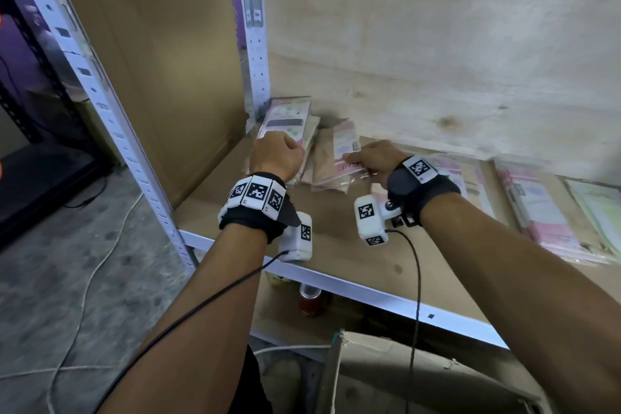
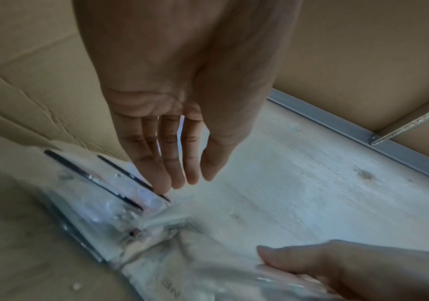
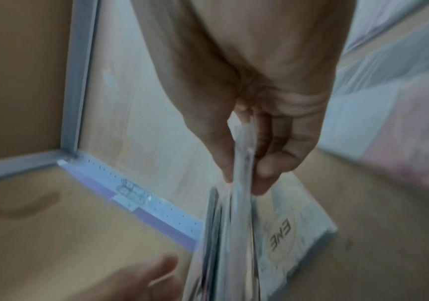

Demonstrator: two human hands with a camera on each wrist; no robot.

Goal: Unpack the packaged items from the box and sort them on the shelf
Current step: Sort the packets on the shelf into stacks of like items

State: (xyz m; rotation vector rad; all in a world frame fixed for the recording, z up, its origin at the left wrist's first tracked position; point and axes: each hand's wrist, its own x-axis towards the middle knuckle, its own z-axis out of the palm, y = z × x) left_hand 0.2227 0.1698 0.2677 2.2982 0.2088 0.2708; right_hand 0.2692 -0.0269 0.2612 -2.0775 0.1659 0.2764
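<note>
**Shelf, rear left corner: packaged items under both hands**

Packets in right hand (image 3: 236,234): thin stack of flat clear-wrapped packets, pinched on edge between thumb and fingers of right hand (image 1: 376,160); lowest packet printed "ENE", lying on the shelf board (image 1: 386,255) just right of the corner pile. Pink and tan print; finer detail blurred.

Corner pile (image 1: 285,121): several flat packets stacked against the rear left upright (image 1: 257,54), topmost pale with a dark rectangle on its face. Clear wrap, dark strips visible along packet edges in the left wrist view.

Left hand (image 1: 277,156): placed over the near end of the corner pile. Fingers straight and close together, pointing down, tips touching the wrap of the pile; thumb alongside. Nothing gripped.

Further packets (image 1: 551,215): overlapping row of pink, white and pale green packets lying flat along the right part of the same board, well apart from the hands.

Shelf: brown board, pale metal front rail, perforated pale uprights, plywood back panel (image 1: 437,44), cardboard side panel (image 1: 161,77).

Box (image 1: 403,376): open cardboard carton below the shelf front, contents not visible.

Lower level: small jar with dark contents (image 1: 309,299), partly hidden by the rail.

Wrists: black straps with marker tiles and white camera modules, black cables trailing.
</note>
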